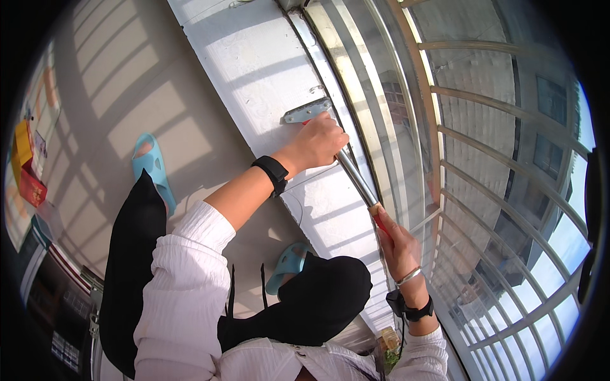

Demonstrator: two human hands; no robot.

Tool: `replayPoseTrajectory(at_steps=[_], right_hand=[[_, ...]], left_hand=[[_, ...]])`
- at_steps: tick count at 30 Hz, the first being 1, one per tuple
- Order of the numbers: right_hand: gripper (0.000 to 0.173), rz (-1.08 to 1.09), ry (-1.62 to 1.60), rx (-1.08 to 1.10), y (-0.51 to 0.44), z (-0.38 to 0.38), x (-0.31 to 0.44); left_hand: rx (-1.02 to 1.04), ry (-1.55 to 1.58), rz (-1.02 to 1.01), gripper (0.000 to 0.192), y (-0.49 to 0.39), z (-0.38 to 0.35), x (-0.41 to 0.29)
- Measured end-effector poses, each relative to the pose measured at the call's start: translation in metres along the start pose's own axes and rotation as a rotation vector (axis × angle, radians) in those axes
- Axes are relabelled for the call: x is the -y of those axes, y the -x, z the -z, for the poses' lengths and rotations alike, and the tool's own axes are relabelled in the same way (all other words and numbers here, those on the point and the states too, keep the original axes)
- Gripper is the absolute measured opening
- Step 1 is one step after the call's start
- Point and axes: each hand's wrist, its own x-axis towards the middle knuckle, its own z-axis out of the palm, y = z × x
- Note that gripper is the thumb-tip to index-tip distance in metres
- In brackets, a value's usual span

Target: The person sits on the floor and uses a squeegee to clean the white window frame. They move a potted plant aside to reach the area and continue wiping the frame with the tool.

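Note:
A long-handled scraper [358, 180] slants across a white windowsill [259, 62], its wide metal blade head [305, 111] against the sill's surface beside the window track. My left hand [320, 142] is wrapped around the scraper just behind the blade head, where a bit of red shows. Lower down, my right hand [399, 245] grips the red handle end [381, 224], with the thumb along it. Bare steel tube shows between the two hands. Black bands are strapped around both wrists, and a silver bangle [408, 275] circles the right one.
Window frame tracks [352, 85] run along the sill's right side, with metal bars [500, 166] beyond the glass. Below the sill is a tiled floor [200, 119], where my feet stand in blue slippers [153, 159]. Red and yellow packages [29, 166] lie at the far left.

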Motion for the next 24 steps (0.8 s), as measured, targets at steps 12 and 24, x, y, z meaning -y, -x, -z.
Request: replayPoseTrajectory(at_steps=[12,24], right_hand=[[0.045,-0.008,-0.026,0.009,-0.015,0.015,0.005],[0.044,-0.117,-0.079,0.087,-0.030,0.024,0.018]], left_hand=[[-0.030,0.091,-0.033,0.009,-0.005,0.010,0.008],[-0.018,0.047,0.062,0.013,-0.008,0.020,0.019]])
